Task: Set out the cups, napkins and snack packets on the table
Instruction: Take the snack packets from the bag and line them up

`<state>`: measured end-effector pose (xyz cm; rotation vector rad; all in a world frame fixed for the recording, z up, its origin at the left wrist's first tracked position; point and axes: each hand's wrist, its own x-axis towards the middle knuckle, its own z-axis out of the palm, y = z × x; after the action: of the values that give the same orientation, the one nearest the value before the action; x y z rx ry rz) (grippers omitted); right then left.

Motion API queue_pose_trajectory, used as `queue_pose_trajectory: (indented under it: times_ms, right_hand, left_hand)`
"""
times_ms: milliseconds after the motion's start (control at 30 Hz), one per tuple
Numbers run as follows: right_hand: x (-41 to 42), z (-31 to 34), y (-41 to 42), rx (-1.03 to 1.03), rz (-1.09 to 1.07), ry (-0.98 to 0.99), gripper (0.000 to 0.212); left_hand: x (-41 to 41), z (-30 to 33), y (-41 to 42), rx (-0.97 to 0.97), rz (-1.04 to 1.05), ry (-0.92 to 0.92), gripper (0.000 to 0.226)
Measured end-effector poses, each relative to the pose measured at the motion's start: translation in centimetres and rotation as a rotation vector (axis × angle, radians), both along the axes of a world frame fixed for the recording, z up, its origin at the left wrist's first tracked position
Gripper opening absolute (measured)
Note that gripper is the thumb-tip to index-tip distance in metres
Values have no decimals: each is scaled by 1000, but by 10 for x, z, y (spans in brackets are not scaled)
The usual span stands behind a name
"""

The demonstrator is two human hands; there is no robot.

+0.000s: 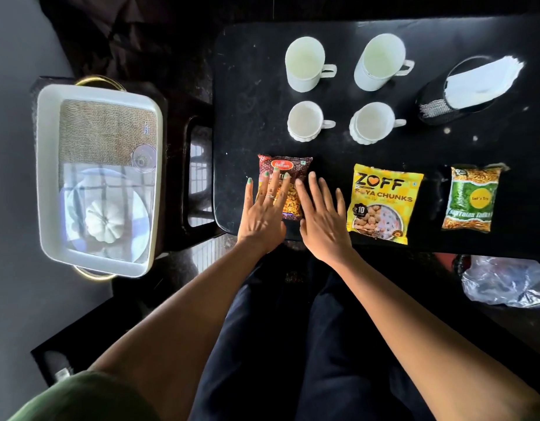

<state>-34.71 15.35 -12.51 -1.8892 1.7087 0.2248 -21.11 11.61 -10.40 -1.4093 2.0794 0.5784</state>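
Observation:
On the black table (253, 86) stand two tall white mugs (305, 63) (379, 60) and, in front of them, two small white cups (305, 123) (372, 123). A black mesh holder with white napkins (475, 86) sits at the back right. Three snack packets lie in a row near the front edge: a maroon packet (288, 174), a yellow soya chunks packet (381, 203) and a green packet (469, 199). My left hand (262, 214) lies flat on the maroon packet, fingers spread. My right hand (323, 217) rests flat beside that packet's right edge, fingers apart.
A white tray (50, 177) with gold handles sits on a dark stand at the left, holding burlap cloth, a glass, a plate and a small white pumpkin (104, 221). A crumpled clear plastic bag (505, 284) lies at the right below the table. My dark-trousered legs are beneath.

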Motion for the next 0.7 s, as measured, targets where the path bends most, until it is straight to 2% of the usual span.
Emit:
queue_pose_trajectory:
  times_ms: [167, 333, 533, 700]
  right_hand:
    - [-49, 3, 24, -68, -184, 110, 79]
    - [-105, 1, 49, -27, -299, 206, 83]
    - [-123, -8, 51, 41, -269, 206, 78]
    - [-113, -8, 39, 41, -223, 195, 75]
  left_hand:
    - [-37, 0, 9, -17, -105, 86, 90]
    - [-90, -4, 16, 7, -270, 146, 81]
    - [-131, -10, 19, 52, -445, 65, 75]
    - [-120, -8, 15, 12, -421, 14, 75]
